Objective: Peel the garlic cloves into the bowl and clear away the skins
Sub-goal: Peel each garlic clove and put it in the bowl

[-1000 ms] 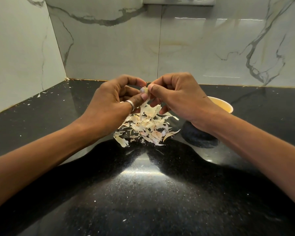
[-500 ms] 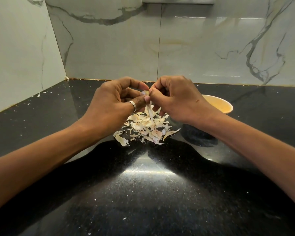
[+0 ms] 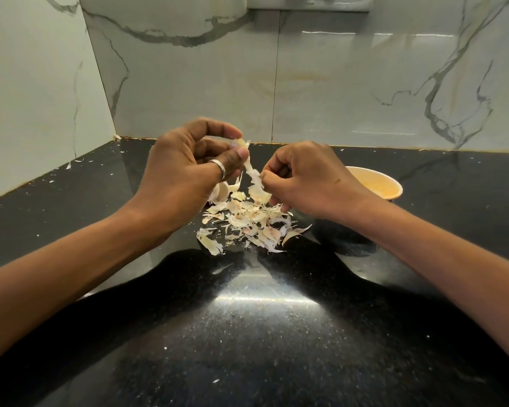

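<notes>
My left hand (image 3: 185,168), with a ring on the thumb, pinches a small garlic clove (image 3: 240,143) between thumb and forefinger above the counter. A long strip of skin (image 3: 254,175) stretches from the clove down to my right hand (image 3: 306,180), which pinches its lower end. Under both hands lies a pile of pale garlic skins (image 3: 249,221) on the black counter. Whole garlic pieces (image 3: 221,191) lie at the pile's left, partly behind my left hand. A bowl (image 3: 387,183), yellow inside and dark outside, stands to the right behind my right wrist.
The black speckled counter (image 3: 262,333) runs back to marble wall tiles at the rear and on the left. Small skin scraps (image 3: 71,164) lie along the left wall edge. A switch plate (image 3: 309,2) sits at the top of the back wall.
My hands were together at the clove; now the right hand has pulled down and to the right, tearing a long strip of skin off. The left hand has lifted slightly.
</notes>
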Motion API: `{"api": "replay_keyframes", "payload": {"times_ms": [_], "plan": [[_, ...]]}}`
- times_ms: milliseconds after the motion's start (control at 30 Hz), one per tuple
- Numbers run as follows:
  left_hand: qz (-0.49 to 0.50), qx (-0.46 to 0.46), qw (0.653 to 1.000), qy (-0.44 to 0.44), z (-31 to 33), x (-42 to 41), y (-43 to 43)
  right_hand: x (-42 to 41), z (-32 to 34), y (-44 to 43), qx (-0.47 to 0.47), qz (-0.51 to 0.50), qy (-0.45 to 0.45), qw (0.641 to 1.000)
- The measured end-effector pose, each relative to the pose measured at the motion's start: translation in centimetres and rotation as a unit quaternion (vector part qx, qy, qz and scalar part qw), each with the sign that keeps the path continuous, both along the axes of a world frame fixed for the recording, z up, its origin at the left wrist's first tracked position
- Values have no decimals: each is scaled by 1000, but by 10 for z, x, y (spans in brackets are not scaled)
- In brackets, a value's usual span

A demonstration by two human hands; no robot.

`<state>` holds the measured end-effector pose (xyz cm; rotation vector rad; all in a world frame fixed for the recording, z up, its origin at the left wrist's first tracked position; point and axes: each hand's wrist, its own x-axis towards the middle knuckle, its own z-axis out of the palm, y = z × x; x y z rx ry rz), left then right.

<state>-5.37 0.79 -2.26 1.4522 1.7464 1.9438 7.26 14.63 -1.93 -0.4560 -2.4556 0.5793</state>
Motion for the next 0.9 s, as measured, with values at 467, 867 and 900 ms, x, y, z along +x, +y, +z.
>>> {"api": "replay_keyframes", "payload": {"times_ms": [467,867,900], "plan": [[19,-26,999,2,-2,-4,0,1,5,-4,-198,119,41,972],[3,-58,995,-82,-1,-7,3,-2,1,1,-126,113,46,984],[-2,-59,994,-93,-2,-7,4,-2,2,1,-121,110,44,986]]}}
